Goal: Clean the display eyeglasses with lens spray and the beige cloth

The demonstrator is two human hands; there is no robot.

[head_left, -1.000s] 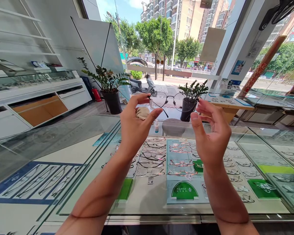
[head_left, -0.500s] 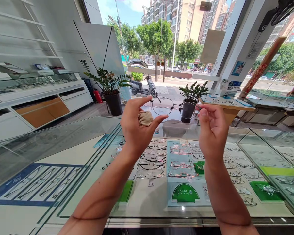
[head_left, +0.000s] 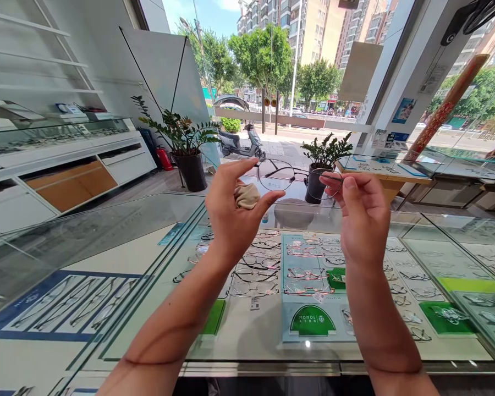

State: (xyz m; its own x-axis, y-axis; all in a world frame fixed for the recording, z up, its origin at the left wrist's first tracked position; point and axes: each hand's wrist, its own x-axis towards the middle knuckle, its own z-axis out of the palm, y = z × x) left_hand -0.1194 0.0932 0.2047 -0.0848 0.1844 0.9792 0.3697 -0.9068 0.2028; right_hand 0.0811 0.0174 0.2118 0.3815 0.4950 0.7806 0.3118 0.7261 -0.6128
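A pair of thin-rimmed round eyeglasses (head_left: 293, 179) is held up in front of me above the glass counter. My right hand (head_left: 365, 220) pinches the frame at its right end between thumb and fingers, and a fingertip shows behind the right lens. A crumpled beige cloth (head_left: 247, 196) is tucked in the palm of my left hand (head_left: 229, 209). The thumb and index finger of that hand are spread apart at the left lens, one near its upper rim and one near its lower rim. Whether they touch the rim I cannot tell.
Below my hands is a glass display counter (head_left: 268, 355) with rows of eyeglass frames (head_left: 258, 275) and a green sign (head_left: 312, 320) inside. Beyond it stand a grey stool (head_left: 292, 213) and two potted plants (head_left: 188, 170). A wooden-edged display table (head_left: 390, 170) is at the right.
The eyeglasses have turned slightly and shifted a little right. My right hand's fingers have moved behind the right lens. The cloth stays in my left hand; the view has tipped slightly.
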